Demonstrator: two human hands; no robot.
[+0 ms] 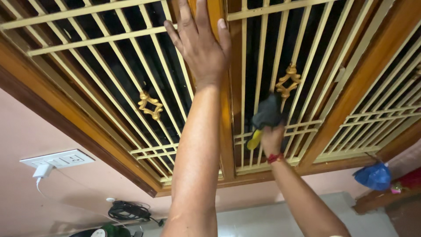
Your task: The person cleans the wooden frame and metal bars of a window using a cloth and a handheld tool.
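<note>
At top centre, the left hand (199, 44) lies flat, fingers spread, on the grille (109, 66). Lower right, the right hand (272, 140) grasps a dark cloth (267, 112).

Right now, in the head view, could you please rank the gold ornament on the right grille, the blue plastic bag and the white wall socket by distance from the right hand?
1. Gold ornament on the right grille, just above the right hand.
2. Blue plastic bag, lower right.
3. White wall socket, far left.
</note>
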